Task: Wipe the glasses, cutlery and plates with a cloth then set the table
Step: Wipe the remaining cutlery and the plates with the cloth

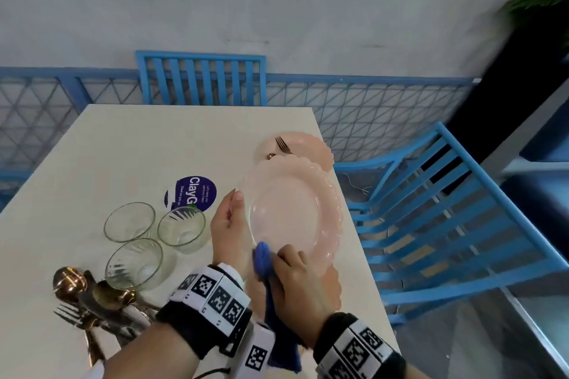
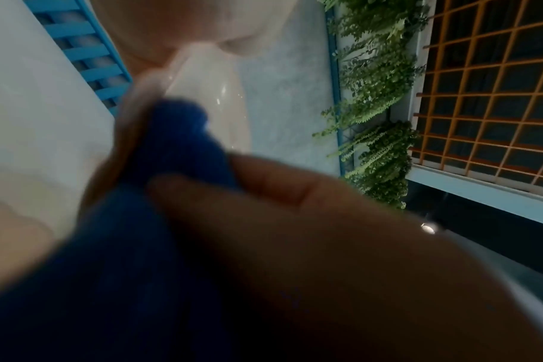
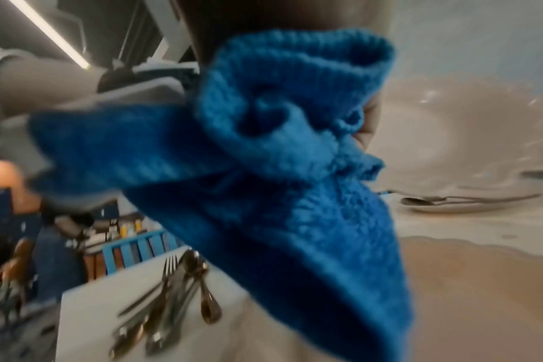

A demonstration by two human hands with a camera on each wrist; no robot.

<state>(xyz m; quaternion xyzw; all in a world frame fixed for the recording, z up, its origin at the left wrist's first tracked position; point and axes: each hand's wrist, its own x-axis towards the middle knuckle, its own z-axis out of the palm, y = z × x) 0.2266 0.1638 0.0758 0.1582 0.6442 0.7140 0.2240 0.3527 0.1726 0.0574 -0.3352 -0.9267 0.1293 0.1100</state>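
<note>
A round purple sticker lay on the cream-white desk. It carried the white letters "ClayG", cut off by a glass, and smaller lines that were too small to read with certainty. The black and white bands on both wrists showed square coded patterns, not words.

The left hand held the pale pink scalloped glass plate at its left rim, with the thumb on the upper face and the other fingers under it. The plate was raised and tilted over the right part of the desk. The right hand had its fingers curled around the blue knitted cloth and pressed it on the near rim of that plate.

A second pink scalloped plate lay flat beyond it, close to the right desk edge, with a fork and a spoon on it. Another pink plate was partly hidden under the right hand, also near this edge. Three clear glass tumblers stood together left of the hands. The gold and silver cutlery pile lay at the near left corner.

The far half of the desk was bare. One blue slatted chair stood at the far edge and another just beside the right edge.
</note>
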